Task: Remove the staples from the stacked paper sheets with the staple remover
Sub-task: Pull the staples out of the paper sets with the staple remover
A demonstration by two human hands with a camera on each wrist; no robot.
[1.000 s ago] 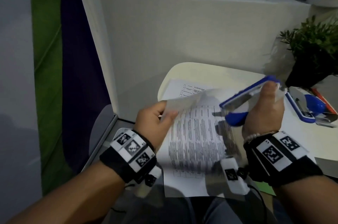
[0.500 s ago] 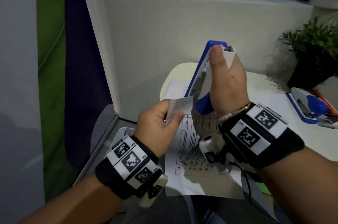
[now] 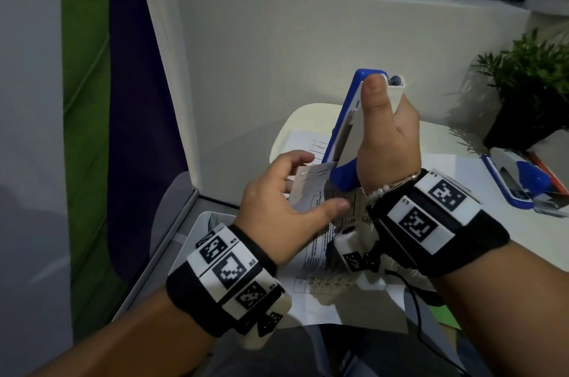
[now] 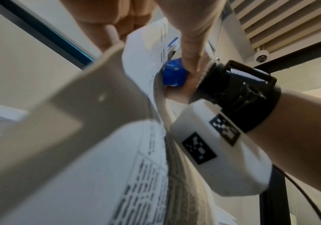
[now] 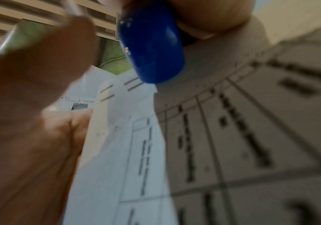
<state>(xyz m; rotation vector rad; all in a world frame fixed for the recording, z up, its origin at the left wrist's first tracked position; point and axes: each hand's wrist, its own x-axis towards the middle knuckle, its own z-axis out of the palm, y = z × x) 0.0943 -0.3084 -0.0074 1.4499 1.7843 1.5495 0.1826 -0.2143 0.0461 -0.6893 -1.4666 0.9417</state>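
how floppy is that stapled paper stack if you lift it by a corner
Probably quite floppy: the stapled paper sheets curl up at the corner by the left hand while the rest lies flatter. Likely light, as the stack looks thin. The staples near the staple remover should stop the sheets fanning apart.

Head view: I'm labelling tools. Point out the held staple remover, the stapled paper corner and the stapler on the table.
staple remover (image 3: 349, 130), head view, its white side.
stapled paper corner (image 3: 312, 176), head view, between the staples.
stapler (image 3: 528, 178), head view, its blue top.
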